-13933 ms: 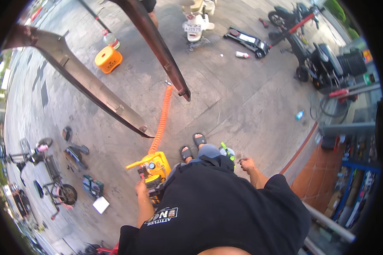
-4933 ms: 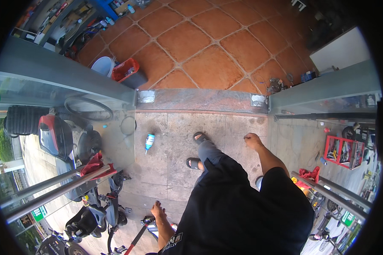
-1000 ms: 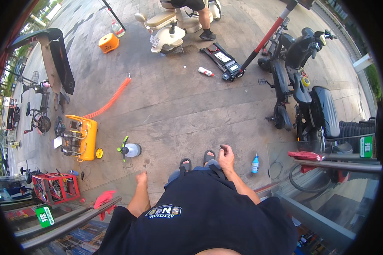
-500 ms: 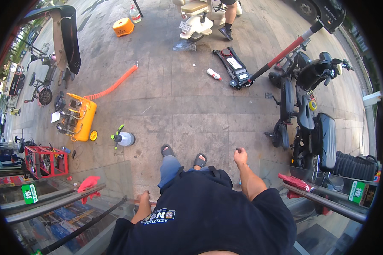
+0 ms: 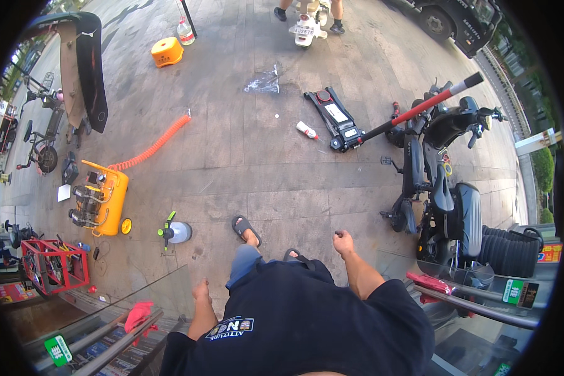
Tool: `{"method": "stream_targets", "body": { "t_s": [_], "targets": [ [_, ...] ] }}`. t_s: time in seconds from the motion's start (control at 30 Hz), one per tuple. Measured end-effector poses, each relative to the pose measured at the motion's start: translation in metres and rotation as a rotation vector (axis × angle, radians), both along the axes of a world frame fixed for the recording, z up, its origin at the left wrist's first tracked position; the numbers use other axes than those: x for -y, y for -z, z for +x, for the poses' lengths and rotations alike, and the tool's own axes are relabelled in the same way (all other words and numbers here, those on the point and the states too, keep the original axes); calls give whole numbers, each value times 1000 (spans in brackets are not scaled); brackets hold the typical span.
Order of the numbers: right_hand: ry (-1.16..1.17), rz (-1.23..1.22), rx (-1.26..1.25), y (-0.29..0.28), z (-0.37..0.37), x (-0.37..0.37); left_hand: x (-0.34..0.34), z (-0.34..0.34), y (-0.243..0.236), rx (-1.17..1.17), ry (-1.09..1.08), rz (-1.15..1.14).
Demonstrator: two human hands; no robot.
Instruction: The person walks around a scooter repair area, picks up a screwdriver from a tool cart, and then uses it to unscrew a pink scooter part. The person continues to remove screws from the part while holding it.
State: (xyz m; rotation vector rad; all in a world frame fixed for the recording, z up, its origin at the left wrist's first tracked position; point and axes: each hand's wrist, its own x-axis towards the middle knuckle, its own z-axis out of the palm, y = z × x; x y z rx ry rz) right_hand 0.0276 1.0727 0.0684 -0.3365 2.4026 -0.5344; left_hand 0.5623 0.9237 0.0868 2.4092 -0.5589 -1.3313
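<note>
My right hand is held out in front of my body on the right, over the paving. Its fingers are curled in, with a dark spot at the tip; whether it holds anything small I cannot make out. Low at my left side hangs my left hand, near the edge of a glass panel, its fingers mostly hidden. Nearest to it on the ground is a spray bottle with a green pump head. Neither hand touches any of the things around. My sandalled feet are in mid-stride, the left one ahead.
A yellow air compressor with an orange coiled hose stands left, beside a red tool crate. Ahead lie a floor jack and a white bottle. Black scooters line the right. A rider's white scooter is farther off.
My view has shifted forward; the compressor, jack and spray bottle sit lower in it. My left foot has stepped ahead. The white scooter has moved farther away and turned, its rider's feet on the ground.
</note>
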Motion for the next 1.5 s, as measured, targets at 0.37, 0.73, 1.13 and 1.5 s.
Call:
{"method": "stream_targets", "body": {
  "t_s": [0.37,0.73,1.13,1.5],
  "targets": [
    [-96,-83,-30,-39,27,147,172,16,15,-93,-5,-128],
    [-41,116,-23,-28,27,147,181,16,15,21,-72,160],
    [-75,97,44,9,-65,272,317,-59,19,67,-168,40],
    [-175,-35,-23,-15,-257,440,421,-222,-5,53,-114,-89]
  ]
}}
